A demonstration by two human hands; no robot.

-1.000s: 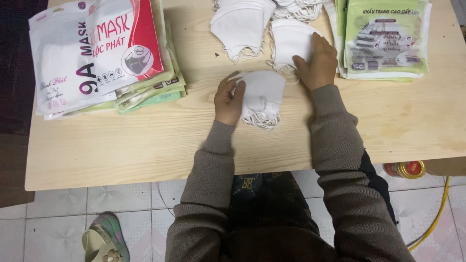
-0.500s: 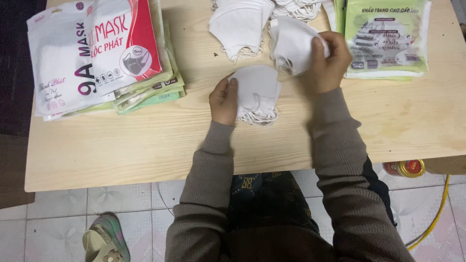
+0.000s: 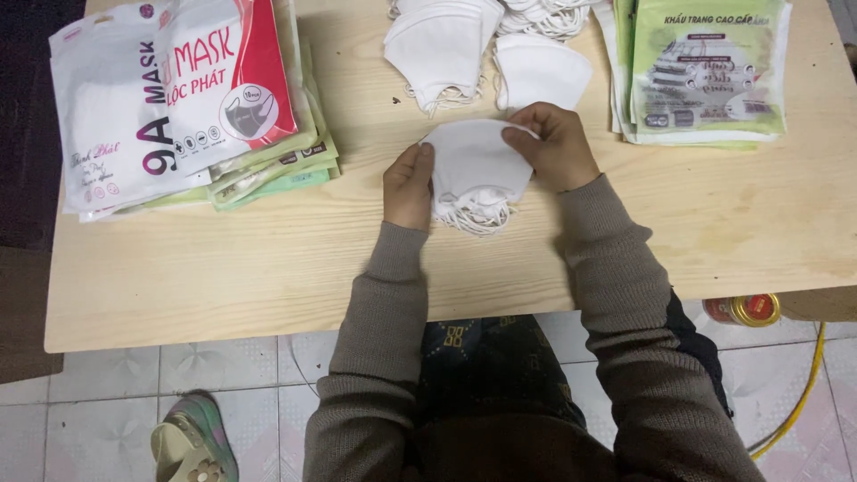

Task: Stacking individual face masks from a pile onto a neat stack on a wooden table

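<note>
Masks (image 3: pixel 473 174), soft white cloth, curved, with thin ear loops, sit stacked between our left hand (image 3: pixel 409 183) and right hand (image 3: pixel 553 147), both grasping their edges on the pale wood worktop (image 3: pixel 268 259).

Two hands are in view, the left hand (image 3: pixel 409 186) and the right hand (image 3: pixel 555 145), and together they hold one small stack of white face masks (image 3: pixel 473 174); how many masks it has cannot be told. Taking that held stack as the landmark, three more lots of loose white masks lie beyond it: one pile (image 3: pixel 439 45), one single mask (image 3: pixel 542 71) and one heap (image 3: pixel 544 16) at the far edge. There are two stacks of packets: one to its left (image 3: pixel 178 98) and one to its right (image 3: pixel 705 71). One worktop (image 3: pixel 268 259) carries everything. Nearer than the stack, on the floor, are one sandal (image 3: pixel 192 442), one small tin (image 3: pixel 754 310) and one yellow hose (image 3: pixel 803 393).
</note>
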